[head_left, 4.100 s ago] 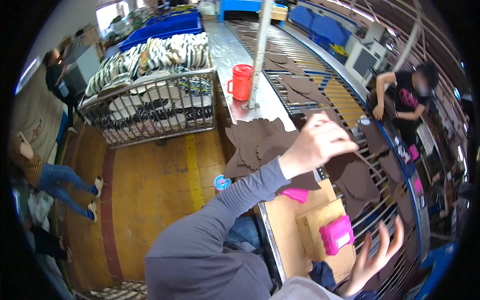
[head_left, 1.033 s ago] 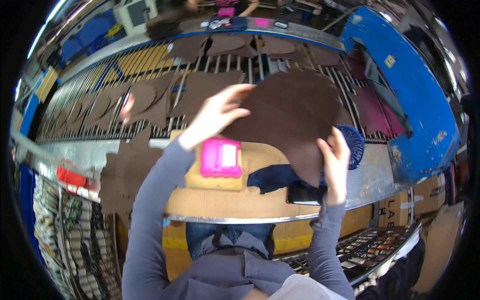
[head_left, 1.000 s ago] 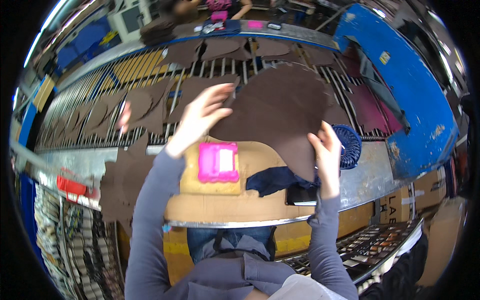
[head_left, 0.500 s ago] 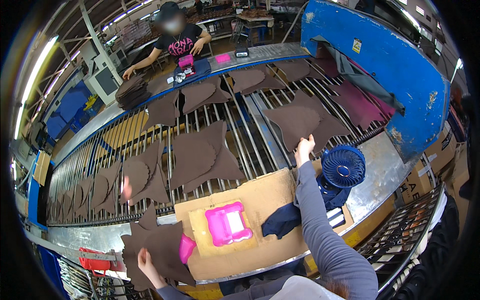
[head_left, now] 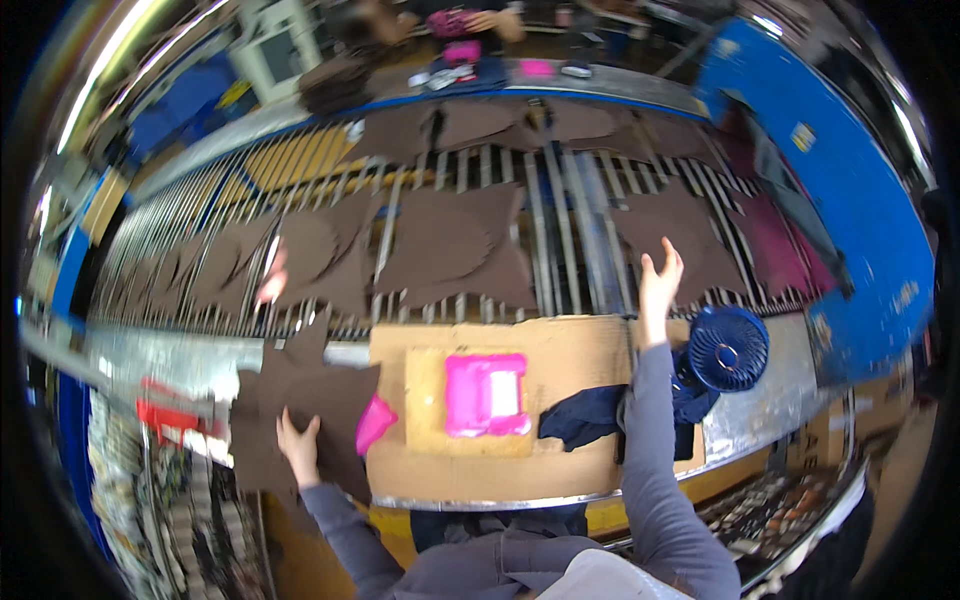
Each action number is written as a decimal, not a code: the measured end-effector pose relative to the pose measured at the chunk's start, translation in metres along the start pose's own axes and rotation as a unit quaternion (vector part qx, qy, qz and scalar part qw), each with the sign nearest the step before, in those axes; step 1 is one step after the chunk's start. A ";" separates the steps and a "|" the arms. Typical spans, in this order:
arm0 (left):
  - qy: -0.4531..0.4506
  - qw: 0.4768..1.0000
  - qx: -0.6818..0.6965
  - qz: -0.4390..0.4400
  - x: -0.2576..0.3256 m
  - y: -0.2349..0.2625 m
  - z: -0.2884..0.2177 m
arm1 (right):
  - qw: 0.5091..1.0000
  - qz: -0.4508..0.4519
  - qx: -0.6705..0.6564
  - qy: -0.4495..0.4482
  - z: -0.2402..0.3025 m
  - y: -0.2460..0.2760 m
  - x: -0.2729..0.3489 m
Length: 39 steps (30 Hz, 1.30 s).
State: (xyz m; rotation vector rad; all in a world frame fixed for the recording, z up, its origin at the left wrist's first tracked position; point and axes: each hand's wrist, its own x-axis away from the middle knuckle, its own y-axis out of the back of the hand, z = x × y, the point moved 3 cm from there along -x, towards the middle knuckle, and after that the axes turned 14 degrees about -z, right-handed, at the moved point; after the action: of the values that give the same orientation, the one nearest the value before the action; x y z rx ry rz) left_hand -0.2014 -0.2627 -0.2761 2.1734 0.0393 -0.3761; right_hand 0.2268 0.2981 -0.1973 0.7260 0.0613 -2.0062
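Observation:
My left hand (head_left: 298, 442) lies on a dark brown fabric piece (head_left: 262, 400) with jagged outlines at the near left, its thumb apart from the fingers. My right hand (head_left: 660, 282) is raised with fingers apart at the lower edge of a brown cut piece (head_left: 680, 235) on the conveyor of metal rods (head_left: 545, 270); whether it touches the cloth I cannot tell. More overlapping brown pieces (head_left: 450, 245) lie along the rods. Between my arms, a bright pink frame-shaped thing (head_left: 462, 395) rests on a tan board (head_left: 425, 400). A smaller pink piece (head_left: 375, 424) sits beside the brown fabric.
Right of my right forearm stands a dark blue fan (head_left: 728, 348). Dark blue cloth (head_left: 580, 415) lies on the cardboard (head_left: 500, 480). A blue machine housing (head_left: 800, 200) bounds the conveyor's right end. Across it is a co-worker (head_left: 470, 35); another blurred hand (head_left: 272, 278) shows over the rods.
The view has tilted and turned, blurring somewhat. My right hand's fingers, earlier at the brown piece's edge, are now spread and raised. My left hand stays on the brown fabric.

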 end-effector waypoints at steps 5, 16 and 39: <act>0.145 0.984 -0.099 -0.028 0.004 0.024 -0.003 | 0.947 0.272 -0.155 0.071 0.111 0.074 0.079; 0.175 0.960 0.113 -0.189 0.036 0.040 -0.002 | 0.896 0.429 -0.090 0.069 0.126 0.141 0.136; 0.121 0.922 0.353 -0.106 0.014 0.031 -0.059 | 0.870 0.373 0.320 -0.037 0.076 -0.212 0.101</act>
State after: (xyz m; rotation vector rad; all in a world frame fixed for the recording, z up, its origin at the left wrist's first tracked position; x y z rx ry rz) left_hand -0.1676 -0.2356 -0.2230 2.9371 0.3241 -0.2589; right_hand -0.0166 0.3079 -0.2390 0.8988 -0.8471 -1.2695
